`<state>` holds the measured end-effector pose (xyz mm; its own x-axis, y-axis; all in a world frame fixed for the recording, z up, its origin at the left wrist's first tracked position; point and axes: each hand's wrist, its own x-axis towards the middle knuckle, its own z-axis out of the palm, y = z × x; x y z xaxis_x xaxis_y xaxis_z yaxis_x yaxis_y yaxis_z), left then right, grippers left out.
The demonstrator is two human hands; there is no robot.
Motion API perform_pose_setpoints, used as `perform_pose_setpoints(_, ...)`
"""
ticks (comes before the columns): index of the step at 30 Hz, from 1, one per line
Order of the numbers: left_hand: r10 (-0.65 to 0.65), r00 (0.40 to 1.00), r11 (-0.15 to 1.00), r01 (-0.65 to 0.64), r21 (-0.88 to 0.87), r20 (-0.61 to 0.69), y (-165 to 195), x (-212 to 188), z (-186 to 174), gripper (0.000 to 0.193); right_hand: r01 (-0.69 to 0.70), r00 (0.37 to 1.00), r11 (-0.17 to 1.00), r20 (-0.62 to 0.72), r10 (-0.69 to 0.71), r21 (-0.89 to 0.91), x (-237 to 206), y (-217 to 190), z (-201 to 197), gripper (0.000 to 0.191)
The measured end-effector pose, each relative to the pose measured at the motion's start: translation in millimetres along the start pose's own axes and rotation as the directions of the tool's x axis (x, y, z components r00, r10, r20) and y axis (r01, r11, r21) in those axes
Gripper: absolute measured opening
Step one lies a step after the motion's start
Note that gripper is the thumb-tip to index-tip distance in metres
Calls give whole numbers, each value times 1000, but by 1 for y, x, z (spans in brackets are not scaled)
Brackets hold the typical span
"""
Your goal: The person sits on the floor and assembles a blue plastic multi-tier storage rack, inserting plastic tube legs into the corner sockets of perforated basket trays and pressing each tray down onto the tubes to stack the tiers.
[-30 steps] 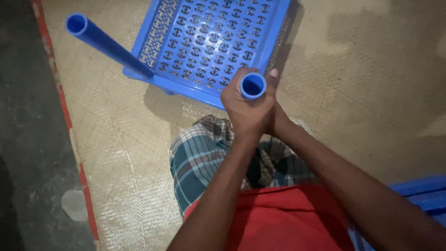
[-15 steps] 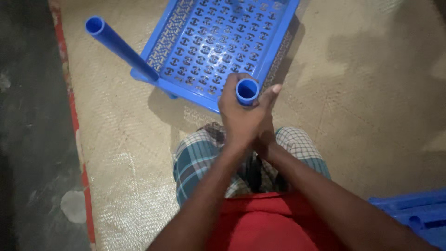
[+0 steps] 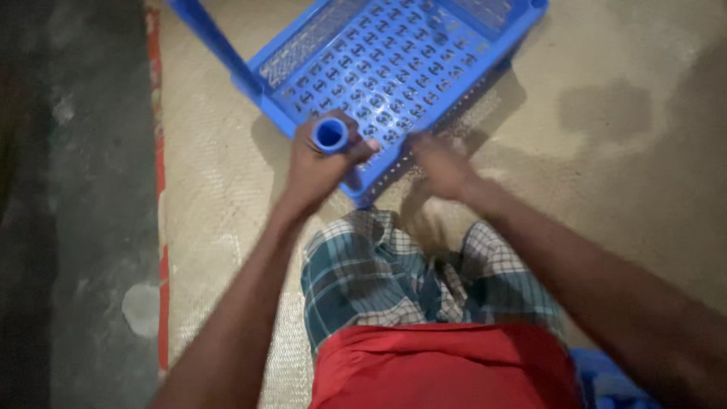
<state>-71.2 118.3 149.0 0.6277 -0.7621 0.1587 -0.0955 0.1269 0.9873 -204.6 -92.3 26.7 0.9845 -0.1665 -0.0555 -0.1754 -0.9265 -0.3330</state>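
A blue plastic shelf panel (image 3: 394, 68) with a perforated pattern lies on the woven mat ahead of my knees. A blue tube leg (image 3: 331, 135) stands up from its near corner, and my left hand (image 3: 318, 170) is wrapped around it just below the open end. Another blue tube leg (image 3: 208, 38) rises from the panel's left corner toward the top left. My right hand (image 3: 439, 167) is off the tube, fingers apart, hovering by the panel's near edge; it is blurred.
The tan woven mat (image 3: 606, 151) has a red border (image 3: 160, 227) on the left, with dark concrete floor (image 3: 68, 227) beyond it. A further blue plastic part (image 3: 606, 379) shows at the bottom right beside my leg.
My right hand has let go of the tube and moved right toward the panel's edge. My left hand keeps its grip on the tube. The view has shifted, with the panel now further right.
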Motion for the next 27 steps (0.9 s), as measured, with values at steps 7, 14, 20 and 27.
perform_pose_setpoints(7, -201, 979, 959, 193, 207, 20, 22, -16, -70, 29, -114, 992, 966, 30, 124, -233, 35, 64, -38, 83)
perform_pose_setpoints(14, 73, 657, 923, 240, 301, -750, -24, -65, 0, 57, -111, 990, 934, -116, 76, -339, 32, 52, -24, 50)
perform_pose_setpoints(20, -479, 637, 867, 450, -214, -604, -68, -76, 72, 57, -84, 996, 922, -69, 63, -377, 10, 25, -28, 42)
perform_pose_setpoints(27, -52, 994, 352, -70, 933, 94, -126, -22, 73, 63, -90, 967, 938, -256, 1, -336, -11, -26, 10, 30)
